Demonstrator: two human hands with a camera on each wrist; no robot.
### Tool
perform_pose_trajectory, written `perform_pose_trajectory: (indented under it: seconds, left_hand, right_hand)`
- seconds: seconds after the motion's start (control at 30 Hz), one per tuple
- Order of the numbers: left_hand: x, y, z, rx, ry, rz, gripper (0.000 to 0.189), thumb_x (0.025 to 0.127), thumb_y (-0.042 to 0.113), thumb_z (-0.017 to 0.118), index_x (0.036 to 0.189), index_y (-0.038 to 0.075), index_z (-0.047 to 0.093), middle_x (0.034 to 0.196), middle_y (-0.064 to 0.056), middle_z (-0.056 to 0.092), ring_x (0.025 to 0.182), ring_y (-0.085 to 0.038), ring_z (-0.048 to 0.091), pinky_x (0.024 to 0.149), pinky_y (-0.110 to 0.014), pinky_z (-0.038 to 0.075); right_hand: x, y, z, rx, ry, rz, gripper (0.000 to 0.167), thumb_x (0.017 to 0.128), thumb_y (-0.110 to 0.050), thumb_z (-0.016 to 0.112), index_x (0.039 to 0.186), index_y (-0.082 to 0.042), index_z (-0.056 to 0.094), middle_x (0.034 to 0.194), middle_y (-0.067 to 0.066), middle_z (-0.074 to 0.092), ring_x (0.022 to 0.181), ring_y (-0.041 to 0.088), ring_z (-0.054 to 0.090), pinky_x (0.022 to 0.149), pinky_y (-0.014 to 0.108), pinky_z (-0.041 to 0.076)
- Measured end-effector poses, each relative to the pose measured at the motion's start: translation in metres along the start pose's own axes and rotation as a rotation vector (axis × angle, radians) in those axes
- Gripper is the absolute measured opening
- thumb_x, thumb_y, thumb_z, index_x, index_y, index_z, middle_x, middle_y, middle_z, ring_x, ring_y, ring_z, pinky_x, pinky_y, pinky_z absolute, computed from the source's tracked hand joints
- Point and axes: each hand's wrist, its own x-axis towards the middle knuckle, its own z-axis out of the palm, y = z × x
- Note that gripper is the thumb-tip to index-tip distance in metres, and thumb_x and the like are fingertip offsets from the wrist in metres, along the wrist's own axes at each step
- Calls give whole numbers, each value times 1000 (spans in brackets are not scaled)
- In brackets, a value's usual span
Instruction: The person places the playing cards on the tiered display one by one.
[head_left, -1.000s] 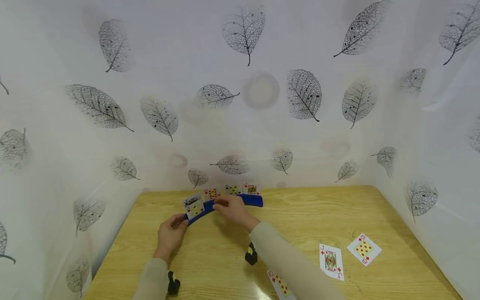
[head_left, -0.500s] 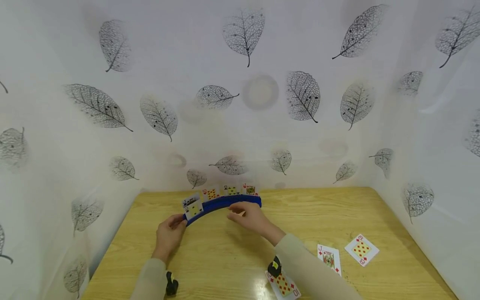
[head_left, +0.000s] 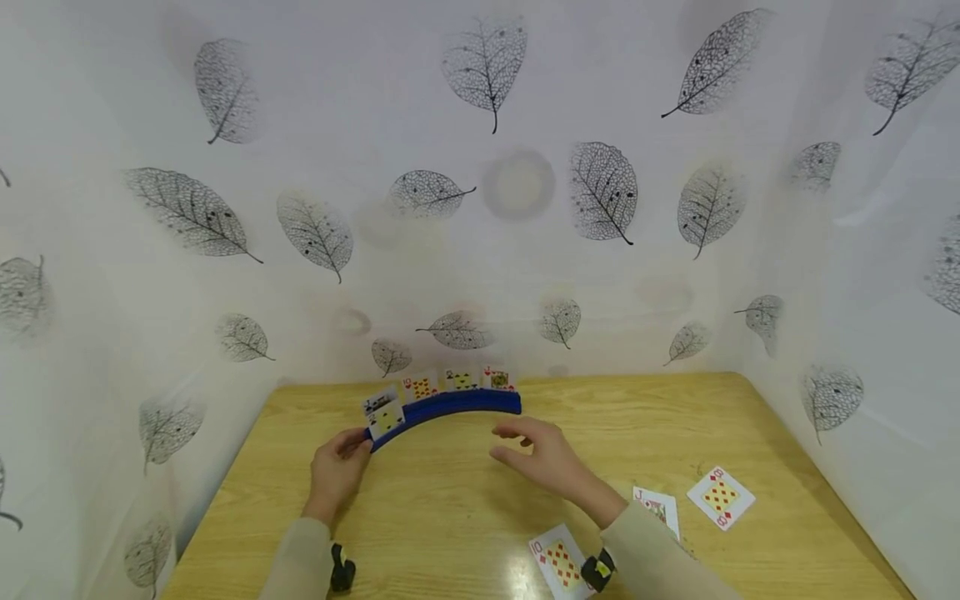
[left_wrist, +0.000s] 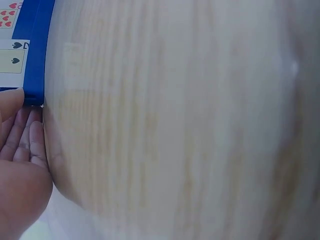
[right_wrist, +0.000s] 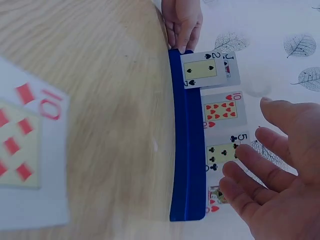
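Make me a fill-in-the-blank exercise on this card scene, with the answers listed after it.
1. The curved card holder is coloured ____.
2. The left hand touches the holder's ____ end.
3. The right hand hovers open and holds ____.
4. The card lying nearest the right wrist is the ten of ____.

Missing words: blue; left; nothing; diamonds

A wooden table (head_left: 450,517) bears a blue card rack (head_left: 450,407) (curved) and three loose cards (head_left: 718,497).
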Motion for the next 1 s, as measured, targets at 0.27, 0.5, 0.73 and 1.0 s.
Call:
perform_pose_trajectory:
  seconds: [0.27,0.5,0.73,1.0]
  left_hand:
    - [0,1,-1,0,-6,-4,35,106,14,62,139,1,64,141,-22,66,129,-35,65,106,-42,56]
    - [0,1,0,-5,-2,3,35,106,13,62,139,0,64,141,-23,66,128,-35,65,108,-45,55]
    - [0,2,-1,3,11,14,35,105,13,62,137,-1,65,139,-23,67,126,-34,66,102,-35,57]
    - [0,1,0,2,7,16,34,105,13,63,136,0,66,137,-23,68,125,-33,67,97,-27,57]
  right_hand:
    - [-37,17,-9,-1,-25,53,42,101,-40,72,132,-12,71,131,7,73,119,34,68,97,53,58]
    - [-68,28,-14,-40,-13,64,46,97,-36,77,133,-7,70,130,6,73,118,31,69,97,48,59]
    - [-93,34,-14,-203,9,-56,51,92,-43,82,131,-13,70,132,6,70,119,31,66,97,51,59]
    - [-112,36,-10,-262,-96,-42,65,87,-51,84,138,-16,66,140,4,62,125,32,62,100,51,57]
